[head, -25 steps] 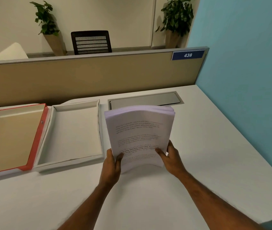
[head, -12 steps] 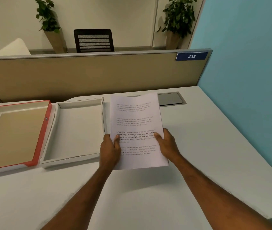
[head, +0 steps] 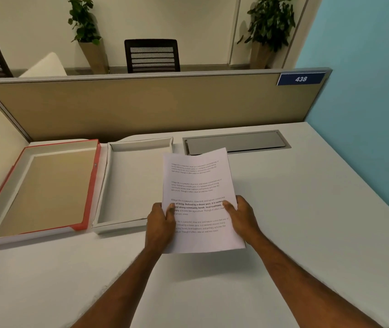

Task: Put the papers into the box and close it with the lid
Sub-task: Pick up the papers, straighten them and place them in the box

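Note:
A stack of white printed papers [head: 197, 183] is held just above the white desk, tilted slightly. My left hand [head: 160, 227] grips its left edge and my right hand [head: 243, 218] grips its right edge, thumbs on top. The stack's left edge overlaps the right wall of an open white box tray [head: 132, 183], which is empty. Left of that lies a red-edged tray [head: 44, 190] with a tan inside, open side up. I cannot tell which of the two is the box and which the lid.
A grey cable hatch [head: 236, 142] is set into the desk [head: 307, 221] behind the papers. A tan partition [head: 141, 107] closes the back and a blue wall [head: 366, 91] the right. Chairs and potted plants stand beyond the partition.
The papers went from bent upright with the top curling toward me to flat and lower. Both hands moved up along the stack's sides, and the stack shifted slightly left toward the white tray.

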The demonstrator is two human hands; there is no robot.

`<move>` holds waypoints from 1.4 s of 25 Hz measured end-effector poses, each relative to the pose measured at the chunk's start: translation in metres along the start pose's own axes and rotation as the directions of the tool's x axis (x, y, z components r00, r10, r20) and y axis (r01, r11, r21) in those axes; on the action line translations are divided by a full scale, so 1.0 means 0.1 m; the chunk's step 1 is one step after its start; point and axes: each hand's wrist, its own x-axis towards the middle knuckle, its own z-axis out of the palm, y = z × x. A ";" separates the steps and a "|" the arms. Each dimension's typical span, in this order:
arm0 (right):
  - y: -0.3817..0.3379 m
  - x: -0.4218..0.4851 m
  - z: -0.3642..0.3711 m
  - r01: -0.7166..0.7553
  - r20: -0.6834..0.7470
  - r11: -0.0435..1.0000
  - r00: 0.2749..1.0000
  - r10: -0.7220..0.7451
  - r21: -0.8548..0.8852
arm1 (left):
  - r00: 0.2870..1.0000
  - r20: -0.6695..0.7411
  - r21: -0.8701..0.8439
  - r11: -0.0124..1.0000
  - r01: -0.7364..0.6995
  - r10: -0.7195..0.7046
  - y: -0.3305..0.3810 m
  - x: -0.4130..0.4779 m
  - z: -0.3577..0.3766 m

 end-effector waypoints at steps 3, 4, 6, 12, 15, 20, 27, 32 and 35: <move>-0.23 0.05 0.23 0.012 0.031 1.000 0.999 -0.012 0.014 | 1.000 -0.018 -0.004 1.000 -0.006 0.006 -0.04 0.16 -0.28; -0.33 0.08 0.31 0.016 0.041 1.000 0.999 -0.017 0.015 | 1.000 -0.026 0.002 1.000 -0.004 0.004 -0.04 0.24 -0.37; -0.54 0.17 0.50 0.023 0.063 1.000 0.998 -0.024 0.012 | 0.999 -0.046 0.016 1.000 -0.002 0.002 -0.07 0.43 -0.59; -1.03 0.59 1.09 0.009 0.129 1.000 0.992 -0.009 0.006 | 0.993 -0.118 0.029 0.999 0.020 -0.016 -0.22 1.06 -1.06; -1.13 0.83 1.39 -0.048 0.170 0.999 0.984 0.049 -0.005 | 0.992 -0.112 0.082 0.995 0.062 -0.053 -0.33 1.40 -1.20; -1.14 1.11 1.76 -0.128 0.195 0.991 0.972 0.132 -0.028 | 0.989 -0.065 0.122 0.983 0.138 -0.131 -0.61 1.73 -1.27; -0.90 1.20 2.05 -0.165 0.191 0.977 0.963 0.188 -0.132 | 0.951 0.086 0.071 0.954 0.292 -0.298 -0.88 1.84 -1.13; -0.78 1.25 2.10 -0.166 0.170 0.969 0.965 0.198 -0.185 | 0.919 0.141 0.173 0.923 0.344 -0.369 -0.92 1.92 -1.09; -0.76 1.29 2.11 -0.167 0.147 0.963 0.969 0.200 -0.210 | 0.910 0.127 0.207 0.908 0.365 -0.395 -0.96 1.93 -1.08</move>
